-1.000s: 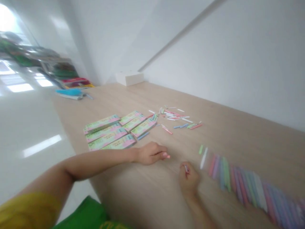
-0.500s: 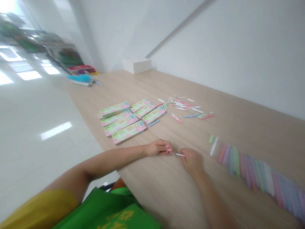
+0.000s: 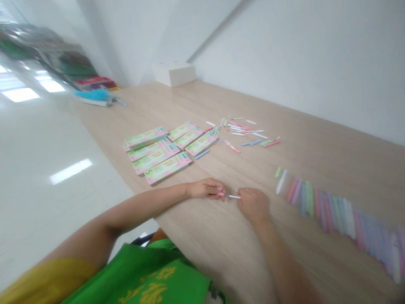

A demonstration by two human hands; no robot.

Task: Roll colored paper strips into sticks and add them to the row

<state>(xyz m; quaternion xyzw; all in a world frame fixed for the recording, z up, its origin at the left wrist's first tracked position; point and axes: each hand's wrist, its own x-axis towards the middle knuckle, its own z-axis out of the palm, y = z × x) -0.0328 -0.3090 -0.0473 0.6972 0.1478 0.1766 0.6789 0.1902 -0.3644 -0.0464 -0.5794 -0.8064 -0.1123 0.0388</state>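
The fingers of the left hand (image 3: 207, 188) partly cover a small pink piece (image 3: 221, 194); the right hand (image 3: 254, 204) hides one end of a slim white stick (image 3: 234, 196). The row of pastel sticks (image 3: 335, 211) is blurred — it meets the right edge. Small print on the flat boxes (image 3: 169, 167) is unreadable. Upper left, background items (image 3: 68, 59) smear together. The yellow sleeve (image 3: 50, 276) and green garment (image 3: 136, 274) are cropped.

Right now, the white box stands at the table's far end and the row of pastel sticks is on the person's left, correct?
No: the head view shows the row of pastel sticks on the person's right. You have the white box right.
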